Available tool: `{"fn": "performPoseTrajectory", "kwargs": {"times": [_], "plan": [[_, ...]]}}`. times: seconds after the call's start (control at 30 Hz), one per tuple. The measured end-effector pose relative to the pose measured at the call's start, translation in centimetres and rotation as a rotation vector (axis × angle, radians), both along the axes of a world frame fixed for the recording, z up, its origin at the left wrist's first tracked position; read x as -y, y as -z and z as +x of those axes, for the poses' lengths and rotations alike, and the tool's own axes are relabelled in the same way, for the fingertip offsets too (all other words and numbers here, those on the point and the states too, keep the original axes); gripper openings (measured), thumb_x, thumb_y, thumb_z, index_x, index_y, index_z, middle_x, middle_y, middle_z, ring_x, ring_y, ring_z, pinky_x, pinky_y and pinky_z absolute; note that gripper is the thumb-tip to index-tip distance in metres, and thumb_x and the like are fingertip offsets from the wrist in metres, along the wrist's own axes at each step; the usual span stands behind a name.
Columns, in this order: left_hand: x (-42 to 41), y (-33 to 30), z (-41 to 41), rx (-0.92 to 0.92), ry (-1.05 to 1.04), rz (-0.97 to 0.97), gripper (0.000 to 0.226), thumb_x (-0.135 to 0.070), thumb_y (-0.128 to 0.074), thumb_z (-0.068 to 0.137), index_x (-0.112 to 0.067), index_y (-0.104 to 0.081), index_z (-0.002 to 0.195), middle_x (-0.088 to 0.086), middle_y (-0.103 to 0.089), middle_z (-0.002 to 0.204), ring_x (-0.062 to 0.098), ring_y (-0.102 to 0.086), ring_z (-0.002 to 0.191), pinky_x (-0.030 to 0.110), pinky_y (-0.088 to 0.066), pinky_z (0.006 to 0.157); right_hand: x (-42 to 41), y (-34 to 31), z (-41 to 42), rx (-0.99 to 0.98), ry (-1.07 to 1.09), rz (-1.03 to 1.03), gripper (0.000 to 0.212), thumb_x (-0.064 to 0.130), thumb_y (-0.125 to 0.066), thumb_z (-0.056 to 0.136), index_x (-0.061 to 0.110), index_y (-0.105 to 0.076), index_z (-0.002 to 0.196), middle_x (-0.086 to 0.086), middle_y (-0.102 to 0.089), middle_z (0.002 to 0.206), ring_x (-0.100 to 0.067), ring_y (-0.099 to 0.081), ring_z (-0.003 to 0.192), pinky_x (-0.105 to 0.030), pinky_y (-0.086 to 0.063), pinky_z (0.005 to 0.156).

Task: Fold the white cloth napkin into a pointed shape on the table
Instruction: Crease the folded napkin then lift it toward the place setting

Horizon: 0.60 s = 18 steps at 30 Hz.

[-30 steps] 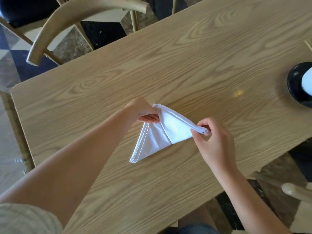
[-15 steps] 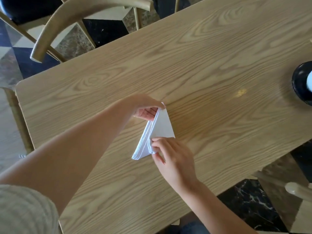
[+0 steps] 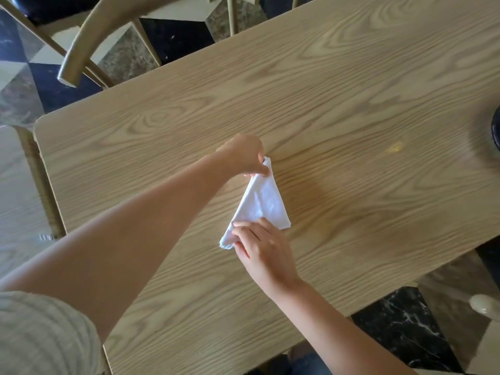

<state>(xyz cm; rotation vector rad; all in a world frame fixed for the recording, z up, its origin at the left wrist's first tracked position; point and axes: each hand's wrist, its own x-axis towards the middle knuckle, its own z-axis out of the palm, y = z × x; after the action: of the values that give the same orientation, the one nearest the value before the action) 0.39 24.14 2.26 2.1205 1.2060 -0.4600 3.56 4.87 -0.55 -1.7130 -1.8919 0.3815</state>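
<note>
The white napkin lies folded into a narrow triangle on the wooden bench, stretched between the two hands; the left hand has its fingers pinched closed on the far tip. The right hand presses curled fingers onto the near corner, gripping the cloth there; a chair stands well beyond the left fingers.

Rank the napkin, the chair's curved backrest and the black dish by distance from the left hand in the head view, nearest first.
1. White napkin: pinched at its tip by the left hand.
2. Curved chair backrest: beyond the table's far-left corner.
3. Black dish: at the far right edge, cut off by the frame.
</note>
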Motion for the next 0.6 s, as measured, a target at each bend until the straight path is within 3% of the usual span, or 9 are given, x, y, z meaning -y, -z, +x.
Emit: {"fn": "performPoseTrajectory", "kwargs": {"times": [0.1, 0.2, 0.3, 0.37, 0.43, 0.5, 0.6], "plan": [[-0.2, 0.5, -0.7, 0.026, -0.017, 0.061, 0.022, -0.039, -0.071, 0.075, -0.018, -0.065, 0.076, -0.007, -0.059, 0.075, 0.013, -0.052, 0.074, 0.027, -0.042, 0.068, 0.2, 0.6, 0.2, 0.034, -0.051, -0.018, 0.019, 0.004, -0.072, 0.068, 0.010, -0.071, 0.086, 0.003, -0.072, 0.092, -0.018, -0.061, 0.074, -0.027, -0.052, 0.068], [0.8, 0.8, -1.7, 0.121, -0.162, 0.012, 0.023, -0.038, -0.073, 0.074, -0.020, -0.060, 0.069, -0.006, -0.058, 0.076, 0.013, -0.053, 0.074, 0.025, -0.037, 0.065, -0.1, 0.5, 0.5, 0.014, -0.130, -0.050, 0.009, 0.007, -0.068, 0.073, 0.009, -0.069, 0.081, 0.001, -0.072, 0.095, -0.019, -0.062, 0.078, -0.029, -0.052, 0.071], [3.1, 0.7, -2.7, 0.317, -0.348, 0.025, 0.018, -0.028, -0.066, 0.083, -0.011, -0.064, 0.079, 0.000, -0.065, 0.084, 0.018, -0.060, 0.082, 0.030, -0.046, 0.072, -0.1, -0.2, 1.5, -0.092, -0.136, -0.038, 0.015, 0.007, -0.059, 0.080, 0.007, -0.070, 0.090, -0.001, -0.071, 0.102, -0.020, -0.063, 0.086, -0.032, -0.053, 0.073], [6.0, 0.4, -3.9, 0.478, -0.540, 0.261, 0.018, -0.019, -0.051, 0.091, -0.009, -0.065, 0.098, 0.005, -0.067, 0.098, 0.021, -0.058, 0.094, 0.032, -0.046, 0.082, -0.3, -1.0, 2.9, -0.183, -0.049, 0.054, 0.026, 0.002, -0.050, 0.085, 0.006, -0.066, 0.104, -0.006, -0.067, 0.114, -0.019, -0.061, 0.100, -0.032, -0.051, 0.083], [9.5, 0.4, -4.8, 0.552, -0.672, 0.543, 0.034, -0.015, -0.037, 0.094, -0.006, -0.056, 0.121, 0.009, -0.060, 0.123, 0.020, -0.051, 0.116, 0.029, -0.039, 0.099, -1.7, -1.5, 4.7, -0.133, 0.057, 0.151, 0.036, 0.002, -0.039, 0.091, 0.006, -0.056, 0.123, -0.010, -0.056, 0.131, -0.022, -0.051, 0.121, -0.035, -0.041, 0.102], [13.4, 0.8, -5.1, 0.465, -0.645, 0.663, 0.045, -0.017, -0.030, 0.095, -0.006, -0.040, 0.138, 0.009, -0.040, 0.146, 0.019, -0.032, 0.137, 0.033, -0.023, 0.113, -3.7, -1.8, 5.8, 0.062, 0.052, 0.086, 0.044, 0.011, -0.032, 0.095, 0.012, -0.038, 0.139, -0.007, -0.036, 0.147, -0.024, -0.030, 0.139, -0.041, -0.024, 0.114], [17.6, 2.4, -4.3, 0.277, -0.481, 0.590, 0.052, -0.021, -0.027, 0.095, -0.009, -0.024, 0.145, 0.005, -0.018, 0.153, 0.019, -0.016, 0.143, 0.044, -0.012, 0.115, -6.0, -0.6, 6.0, 0.288, -0.145, -0.098, 0.048, 0.027, -0.030, 0.097, 0.020, -0.029, 0.144, -0.006, -0.025, 0.153, -0.023, -0.013, 0.142, -0.048, -0.015, 0.115]]}}
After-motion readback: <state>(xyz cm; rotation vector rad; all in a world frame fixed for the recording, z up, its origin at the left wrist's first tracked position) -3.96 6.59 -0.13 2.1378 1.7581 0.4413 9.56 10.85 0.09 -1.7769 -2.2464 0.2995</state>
